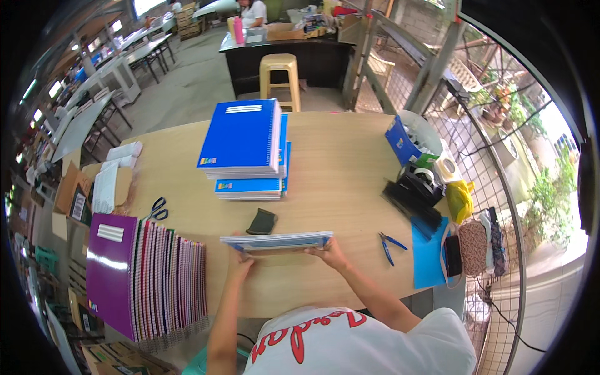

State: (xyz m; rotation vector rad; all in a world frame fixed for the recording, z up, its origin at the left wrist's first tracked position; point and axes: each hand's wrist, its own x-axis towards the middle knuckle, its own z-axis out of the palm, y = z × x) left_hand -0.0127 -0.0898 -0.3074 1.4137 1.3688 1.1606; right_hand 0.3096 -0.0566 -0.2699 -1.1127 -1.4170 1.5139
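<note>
Both my hands are closed on a thin stack of notebooks [278, 240], held edge-up over the near part of the table. My left hand [240, 260] grips its left end and my right hand [327, 252] its right end; some fingers are hidden behind it. Just beyond lies a small dark green pad-like object [262, 221]. Farther off stands a pile of blue spiral notebooks [240, 134], its layers offset. To my left, a long row of spiral notebooks [112, 275] with a purple cover in front stands on edge.
Blue-handled scissors [157, 209] lie behind the purple row. On the right are blue pliers [392, 247], a blue sheet [430, 256], a black tape dispenser [419, 184], a blue box [403, 140] and a yellow bag [460, 200]. A wire mesh fence [494, 187] borders the table's right side.
</note>
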